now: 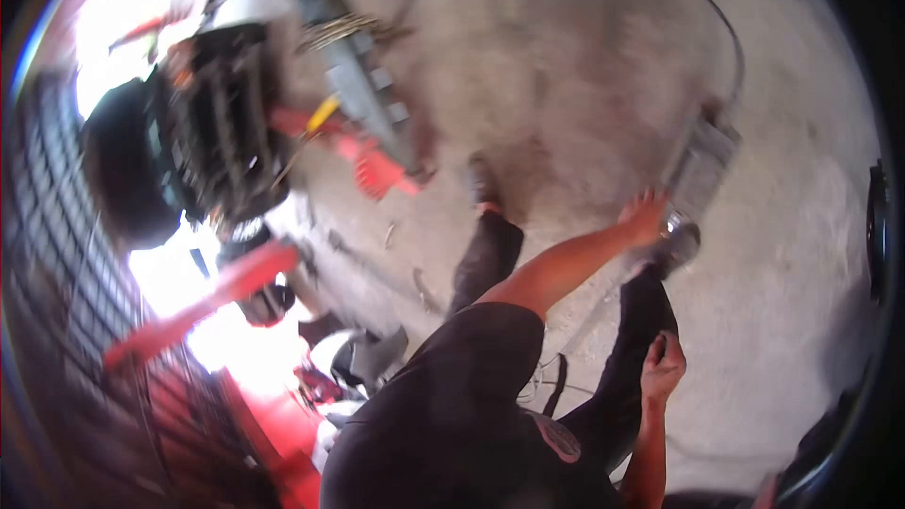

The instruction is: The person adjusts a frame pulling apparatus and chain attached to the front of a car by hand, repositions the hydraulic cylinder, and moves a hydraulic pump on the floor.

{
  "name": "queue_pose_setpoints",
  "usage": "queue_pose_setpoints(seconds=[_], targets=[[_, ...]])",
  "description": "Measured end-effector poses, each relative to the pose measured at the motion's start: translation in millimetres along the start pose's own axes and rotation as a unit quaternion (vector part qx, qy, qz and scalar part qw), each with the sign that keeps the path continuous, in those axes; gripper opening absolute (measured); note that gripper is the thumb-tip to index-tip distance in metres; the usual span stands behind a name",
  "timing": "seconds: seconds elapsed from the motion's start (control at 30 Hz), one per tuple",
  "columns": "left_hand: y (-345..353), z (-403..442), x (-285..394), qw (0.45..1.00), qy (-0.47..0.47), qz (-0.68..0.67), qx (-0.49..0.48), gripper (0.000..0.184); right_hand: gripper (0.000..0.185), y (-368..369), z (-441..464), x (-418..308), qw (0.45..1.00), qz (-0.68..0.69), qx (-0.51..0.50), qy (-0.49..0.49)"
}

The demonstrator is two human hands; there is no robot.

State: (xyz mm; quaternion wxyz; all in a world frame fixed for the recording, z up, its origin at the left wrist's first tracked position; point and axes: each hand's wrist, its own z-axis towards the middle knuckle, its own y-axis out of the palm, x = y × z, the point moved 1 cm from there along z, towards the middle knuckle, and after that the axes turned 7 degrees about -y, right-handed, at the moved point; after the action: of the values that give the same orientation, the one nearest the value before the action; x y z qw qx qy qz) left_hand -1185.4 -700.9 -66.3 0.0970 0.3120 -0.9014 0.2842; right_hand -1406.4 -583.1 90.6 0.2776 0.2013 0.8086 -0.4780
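Note:
My left hand (643, 219) reaches out over the floor with its fingers stretched and slightly apart. It is close to a shiny metal part (673, 222) at the near end of a long grey box-shaped object (702, 165); blur hides whether they touch. Just below that part is my dark shoe (681, 243). My right hand (663, 369) hovers beside my dark trouser leg (643, 316), fingers curled closed. A dark spot shows between those fingers, too small to name.
A dark cable (721, 14) runs to the grey object. At left hangs a grey beam wrapped with a chain (339, 30), above a red metal piece (377, 170). Dark machinery (226, 123), a red bar (203, 302) and a grid fence (57, 170) stand farther left.

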Motion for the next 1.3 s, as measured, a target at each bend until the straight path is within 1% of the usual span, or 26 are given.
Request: queue_pose_setpoints(seconds=[0.03,0.07,0.13,0.2,0.27,0.33,0.4,0.43,0.47,0.5,0.57,0.63,0.7,0.73,0.8,0.83,0.87,0.93,1.0,1.03,1.1,1.17,1.2,1.23,1.27,1.3], targets=[[27,-25,-48,0.999,0.025,-0.043,0.012,0.084,0.012,-2,2,-4,0.997,-0.013,-0.06,0.041],[53,-49,-96,0.995,0.052,-0.084,0.023,0.079,0.012,-7,6,-9,0.996,-0.029,-0.078,0.011],[23,-136,-147,0.996,-0.023,-0.083,-0.01,0.057,0.012,-3,4,-25,0.993,-0.063,-0.094,-0.028],[6,-202,-197,0.983,-0.063,-0.148,0.086,0.034,0.013,6,-1,-27,0.986,-0.11,-0.106,-0.066],[-25,-262,-229,0.975,-0.129,-0.13,0.121,0.031,0.016,16,-19,-27,0.977,-0.151,-0.134,-0.071],[-35,-300,-265,0.976,-0.177,-0.1,0.073,0.028,0.021,20,-26,-33,0.968,-0.189,-0.161,-0.049],[-37,-332,-299,0.993,-0.112,-0.029,-0.017,0.022,0.029,26,-41,-58,0.963,-0.19,-0.176,-0.078],[-41,-362,-305,0.995,-0.051,0.029,0.087,0.02,0.032,34,-53,-65,0.954,-0.196,-0.192,-0.123],[-50,-375,-311,0.991,-0.014,0.043,0.128,0.018,0.035,39,-60,-80,0.941,-0.204,-0.213,-0.168],[-59,-388,-317,0.983,0.021,0.059,0.171,0.017,0.034,37,-63,-118,0.947,-0.156,-0.239,-0.148],[-80,-396,-342,0.99,0.052,0.012,0.134,0.017,0.031,45,-62,-197,0.954,-0.056,-0.268,-0.124],[-94,-385,-379,0.982,0.136,-0.07,0.112,0.017,0.03,63,-72,-244,0.954,0.048,-0.28,-0.097],[-108,-371,-417,0.924,0.27,-0.234,0.136,0.017,0.028,74,-69,-323,0.944,0.073,-0.31,-0.089],[-115,-378,-430,0.885,0.275,-0.32,0.197,0.017,0.028,78,-68,-353,0.936,0.076,-0.336,-0.065],[-132,-412,-459,0.817,0.219,-0.43,0.315,0.016,0.029,85,-63,-432,0.926,0.058,-0.373,0.008],[-125,-416,-487,0.806,0.17,-0.515,0.237,0.017,0.031,94,-54,-464,0.917,-0.021,-0.363,-0.162],[-107,-419,-508,0.781,0.119,-0.595,0.149,0.018,0.032,93,-44,-484,0.875,-0.101,-0.346,-0.323],[-92,-460,-547,0.865,0.112,-0.386,0.301,0.023,0.034,105,-2,-476,0.883,-0.074,-0.371,-0.278],[-73,-518,-570,0.92,0.074,-0.256,0.286,0.025,0.033,105,33,-502,0.913,-0.04,-0.367,-0.175],[-45,-532,-585,0.916,0.056,-0.29,0.27,0.028,0.033,104,44,-520,0.921,-0.034,-0.351,-0.165],[9,-553,-598,0.948,-0.082,-0.268,0.148,0.032,0.032,94,60,-550,0.936,-0.021,-0.322,-0.142],[-2,-610,-568,0.919,-0.215,-0.332,0.008,0.036,0.033,94,78,-552,0.928,-0.055,-0.336,-0.149],[-2,-622,-556,0.921,-0.204,-0.332,0.002,0.034,0.034,97,88,-544,0.922,-0.07,-0.348,-0.154],[-3,-634,-544,0.923,-0.194,-0.333,-0.004,0.032,0.036,106,113,-503,0.915,-0.067,-0.351,-0.189],[30,-623,-540,0.941,-0.161,-0.298,0.009,0.03,0.037,121,132,-467,0.906,-0.063,-0.355,-0.223],[102,-578,-555,0.951,-0.082,-0.282,0.096,0.028,0.038,126,120,-484,0.907,-0.062,-0.381,-0.168]])
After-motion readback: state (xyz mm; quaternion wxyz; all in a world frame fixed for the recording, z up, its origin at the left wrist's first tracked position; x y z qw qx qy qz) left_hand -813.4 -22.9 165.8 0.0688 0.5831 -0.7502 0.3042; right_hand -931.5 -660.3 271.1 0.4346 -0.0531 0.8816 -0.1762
